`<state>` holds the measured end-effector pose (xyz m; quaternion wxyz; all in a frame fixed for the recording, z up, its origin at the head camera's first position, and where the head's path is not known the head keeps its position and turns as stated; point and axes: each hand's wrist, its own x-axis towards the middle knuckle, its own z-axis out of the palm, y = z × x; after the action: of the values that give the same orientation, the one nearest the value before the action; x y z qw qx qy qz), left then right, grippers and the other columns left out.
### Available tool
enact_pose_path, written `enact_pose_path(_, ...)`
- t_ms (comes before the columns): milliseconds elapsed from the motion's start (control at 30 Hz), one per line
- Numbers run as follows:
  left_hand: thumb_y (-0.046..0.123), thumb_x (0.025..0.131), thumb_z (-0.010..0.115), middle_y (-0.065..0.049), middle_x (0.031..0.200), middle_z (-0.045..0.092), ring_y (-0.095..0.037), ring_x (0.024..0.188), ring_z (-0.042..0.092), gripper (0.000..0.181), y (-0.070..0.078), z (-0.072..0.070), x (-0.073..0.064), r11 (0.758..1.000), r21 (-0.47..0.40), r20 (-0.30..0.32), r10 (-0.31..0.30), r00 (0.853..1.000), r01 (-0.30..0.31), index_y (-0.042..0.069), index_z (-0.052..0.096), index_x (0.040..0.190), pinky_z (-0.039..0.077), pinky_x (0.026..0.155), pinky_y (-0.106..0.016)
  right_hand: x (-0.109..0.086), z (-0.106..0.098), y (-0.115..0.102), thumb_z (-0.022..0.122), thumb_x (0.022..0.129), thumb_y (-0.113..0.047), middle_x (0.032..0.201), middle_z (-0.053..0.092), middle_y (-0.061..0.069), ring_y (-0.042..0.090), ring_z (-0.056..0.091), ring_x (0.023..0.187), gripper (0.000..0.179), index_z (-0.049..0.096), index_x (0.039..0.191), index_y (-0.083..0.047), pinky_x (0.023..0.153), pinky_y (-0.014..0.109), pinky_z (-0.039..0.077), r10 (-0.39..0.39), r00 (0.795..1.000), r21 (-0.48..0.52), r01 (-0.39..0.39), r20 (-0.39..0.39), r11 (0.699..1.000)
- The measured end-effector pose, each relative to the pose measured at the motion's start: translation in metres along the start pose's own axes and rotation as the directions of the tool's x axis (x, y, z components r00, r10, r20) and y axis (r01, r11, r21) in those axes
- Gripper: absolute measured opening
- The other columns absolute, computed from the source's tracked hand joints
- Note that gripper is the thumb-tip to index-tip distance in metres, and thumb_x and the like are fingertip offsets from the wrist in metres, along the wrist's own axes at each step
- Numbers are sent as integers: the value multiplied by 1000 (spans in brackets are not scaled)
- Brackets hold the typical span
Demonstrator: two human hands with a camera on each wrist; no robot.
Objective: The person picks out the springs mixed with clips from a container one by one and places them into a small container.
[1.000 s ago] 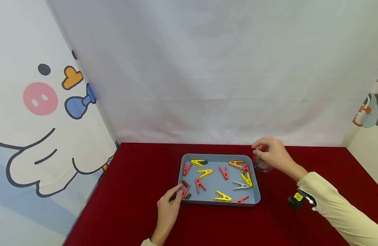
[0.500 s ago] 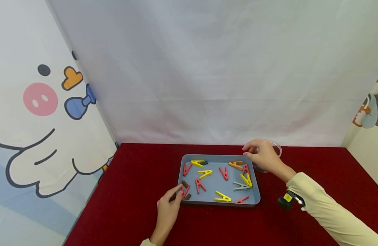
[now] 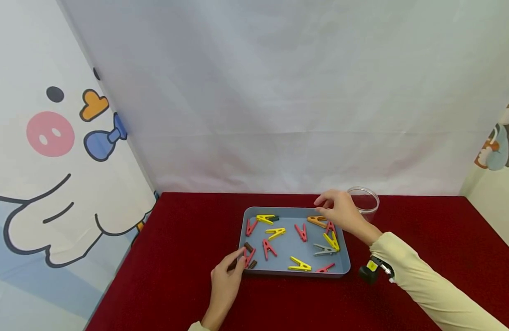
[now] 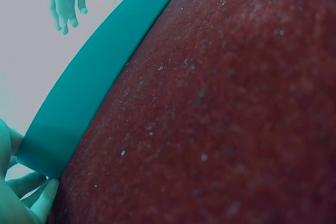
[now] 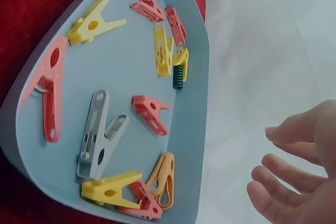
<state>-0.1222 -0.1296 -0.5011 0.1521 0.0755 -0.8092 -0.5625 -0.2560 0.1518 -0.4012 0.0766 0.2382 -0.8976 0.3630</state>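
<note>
A blue-grey tray [image 3: 285,248] holds several clothespins, including a red clothespin [image 3: 269,249], a yellow clothespin [image 3: 300,264], a grey clothespin [image 3: 324,250] and an orange clothespin [image 3: 317,221]. My left hand [image 3: 225,282] grips the tray's front left corner; the left wrist view shows its fingers at the end of the tray wall [image 4: 89,82]. Over the back right corner is my right hand [image 3: 341,211], fingers loosely bent with nothing between them. A dark green coil [image 5: 178,77] lies by a yellow clothespin [image 5: 164,51]. Brown ribbed pieces [image 3: 253,265] lie near the left hand.
Behind the right wrist stands a clear round container [image 3: 363,200], partly hidden. Dark red cloth [image 3: 188,239] covers the table, with a white curtain [image 3: 254,115] at its back edge and a cartoon-printed sheet [image 3: 51,184] at the left.
My right hand has moved left from the clear container to above the tray's back right corner, uncovering the container's rim. The left hand keeps its place at the tray.
</note>
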Motion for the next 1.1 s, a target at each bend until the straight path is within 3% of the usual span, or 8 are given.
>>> enact_pose_path(267,25,84,59,4,111,59,-5,80,61,27,1,0,1,1000,21,4,-16,1000,16,21,63,111,48,65,-20,2,7,-2,65,77,-10,86,58,9,18,53,69,10,67,87,-7,54,28,45,39,999,12,-39,26,999)
enact_pose_path(500,25,85,59,3,111,59,-6,77,62,27,2,-1,0,999,30,10,-22,1000,22,20,63,111,48,63,-19,4,15,0,67,76,-11,75,55,7,16,49,48,8,67,84,-8,41,26,44,71,996,29,-73,53,997)
enact_pose_path(700,24,85,59,3,111,59,-5,79,61,27,1,-1,1,999,33,2,-6,1000,6,20,63,111,48,63,-18,6,24,-2,68,75,-11,80,56,5,17,50,63,7,67,82,-10,47,26,45,43,998,22,-44,46,999)
enact_pose_path(800,25,85,59,0,108,60,-5,66,61,27,1,-2,1,999,37,9,-17,1000,17,20,62,111,45,54,-18,7,28,-4,68,75,-10,83,59,5,16,50,67,7,67,82,-9,51,26,45,26,999,28,-27,38,999)
enact_pose_path(900,27,85,58,-6,99,63,-4,47,53,29,1,-2,2,998,49,21,-33,999,32,20,61,113,39,44,-20,8,31,-5,68,75,-9,86,60,6,16,51,66,7,67,82,-9,51,26,45,16,999,32,-18,43,999)
enact_pose_path(1100,27,85,58,-3,113,58,-4,48,52,30,0,-2,1,998,57,22,-29,999,27,20,60,114,40,47,-20,13,38,-4,68,75,-9,86,60,6,18,51,67,6,67,80,-10,54,27,44,6,998,33,-8,59,999)
